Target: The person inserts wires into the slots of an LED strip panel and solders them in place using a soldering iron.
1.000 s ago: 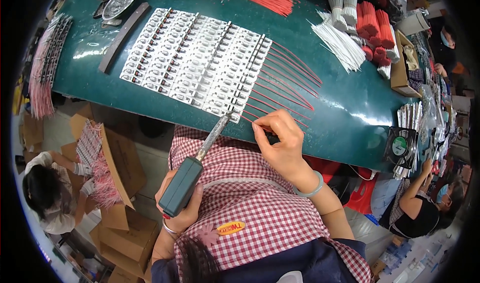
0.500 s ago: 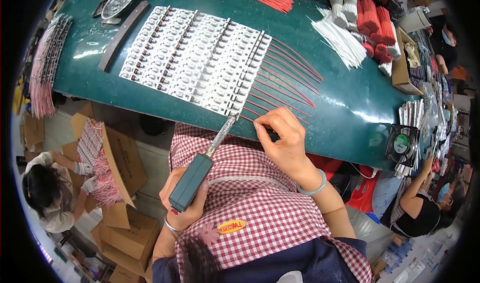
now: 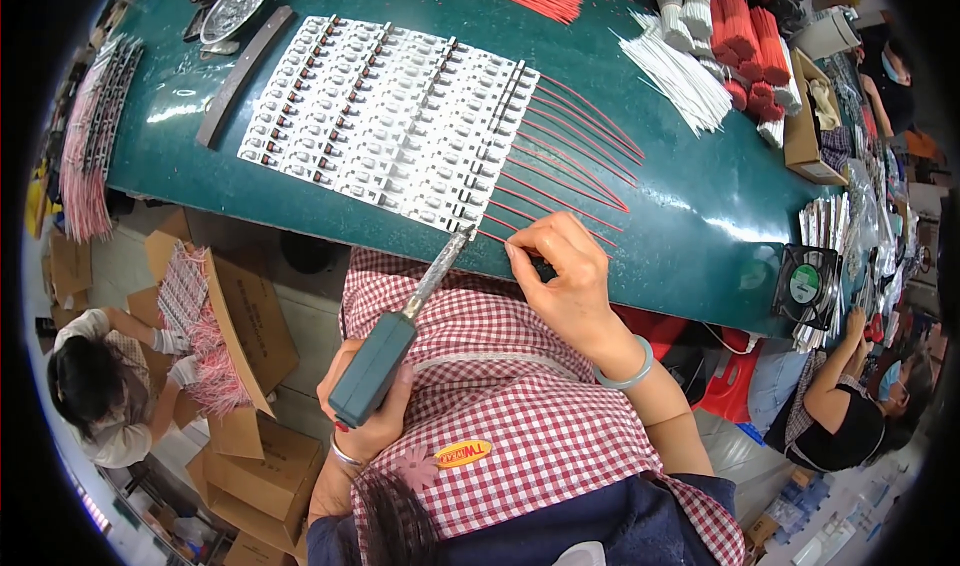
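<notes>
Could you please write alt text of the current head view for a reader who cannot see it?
A person's left hand holds a dark green soldering tool, its tip at the near right corner of a white panel of small components, while the right hand pinches a red wire. More red wires fan across the green table; other people are nearby.

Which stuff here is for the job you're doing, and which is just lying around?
For the job:
soldering iron, in the left hand, tip at the boards' near edge
white boards
red wire, at the fingertips of the right hand

Probably just lying around, as no hand touches them:
white wires
fan
box
</notes>
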A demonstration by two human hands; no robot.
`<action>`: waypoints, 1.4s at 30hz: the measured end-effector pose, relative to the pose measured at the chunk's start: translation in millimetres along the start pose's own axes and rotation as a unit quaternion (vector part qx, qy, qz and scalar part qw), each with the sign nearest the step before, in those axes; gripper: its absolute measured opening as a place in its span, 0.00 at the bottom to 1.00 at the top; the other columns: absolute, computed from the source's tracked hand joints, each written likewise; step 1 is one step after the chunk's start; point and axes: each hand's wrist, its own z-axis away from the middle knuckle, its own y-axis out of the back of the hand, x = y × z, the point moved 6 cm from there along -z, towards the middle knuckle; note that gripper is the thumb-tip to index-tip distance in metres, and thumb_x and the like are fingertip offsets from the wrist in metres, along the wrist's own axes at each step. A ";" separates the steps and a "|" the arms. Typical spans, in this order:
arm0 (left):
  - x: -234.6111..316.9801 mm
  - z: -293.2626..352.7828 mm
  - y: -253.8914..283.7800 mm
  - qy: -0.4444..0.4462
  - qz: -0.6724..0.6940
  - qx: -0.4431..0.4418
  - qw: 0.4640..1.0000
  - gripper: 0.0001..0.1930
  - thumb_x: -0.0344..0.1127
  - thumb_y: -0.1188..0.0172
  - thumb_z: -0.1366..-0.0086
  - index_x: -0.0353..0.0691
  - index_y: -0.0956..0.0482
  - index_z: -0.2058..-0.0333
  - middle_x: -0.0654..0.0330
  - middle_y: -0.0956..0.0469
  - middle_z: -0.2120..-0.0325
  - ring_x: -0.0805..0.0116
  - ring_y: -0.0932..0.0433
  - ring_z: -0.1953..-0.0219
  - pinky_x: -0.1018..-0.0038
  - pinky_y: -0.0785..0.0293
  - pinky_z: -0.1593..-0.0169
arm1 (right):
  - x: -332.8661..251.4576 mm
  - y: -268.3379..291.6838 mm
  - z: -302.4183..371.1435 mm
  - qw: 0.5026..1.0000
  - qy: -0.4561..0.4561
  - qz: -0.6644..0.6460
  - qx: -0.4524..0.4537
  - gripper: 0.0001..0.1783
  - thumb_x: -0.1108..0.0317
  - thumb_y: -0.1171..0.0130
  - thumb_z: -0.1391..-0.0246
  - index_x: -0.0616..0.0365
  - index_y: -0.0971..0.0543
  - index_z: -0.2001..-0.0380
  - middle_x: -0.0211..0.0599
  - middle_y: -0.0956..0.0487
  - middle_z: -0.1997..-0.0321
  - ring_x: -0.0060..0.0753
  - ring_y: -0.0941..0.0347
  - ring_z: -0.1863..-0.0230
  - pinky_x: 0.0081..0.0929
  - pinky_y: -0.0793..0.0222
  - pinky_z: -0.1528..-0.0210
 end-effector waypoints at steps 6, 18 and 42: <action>-34.1 23.2 6.0 0.130 0.154 0.062 0.978 0.17 0.23 0.35 0.40 0.29 0.23 0.52 0.54 0.20 0.61 0.68 0.22 0.72 0.73 0.27 0.70 | 0.7 -0.6 -0.9 1.000 -0.005 0.001 -0.004 0.08 0.82 0.33 0.57 0.62 0.21 0.73 0.36 0.24 0.71 0.39 0.25 0.68 0.34 0.28 0.67; -74.6 -87.6 46.2 0.111 0.446 0.241 0.855 0.19 0.24 0.48 0.32 0.26 0.30 0.43 0.49 0.24 0.48 0.54 0.26 0.40 0.53 0.29 0.34 | -16.6 0.1 -27.8 0.995 0.053 0.067 -0.052 0.24 0.72 0.29 0.57 0.58 0.20 0.53 0.41 0.24 0.50 0.47 0.27 0.49 0.39 0.26 0.50; -96.1 -124.9 51.2 0.134 0.400 0.269 0.866 0.18 0.24 0.43 0.33 0.26 0.28 0.45 0.52 0.23 0.49 0.62 0.23 0.46 0.64 0.24 0.43 | 131.9 96.2 -114.5 0.918 0.009 0.390 0.064 0.18 0.77 0.35 0.53 0.62 0.20 0.55 0.43 0.23 0.55 0.48 0.26 0.55 0.37 0.27 0.52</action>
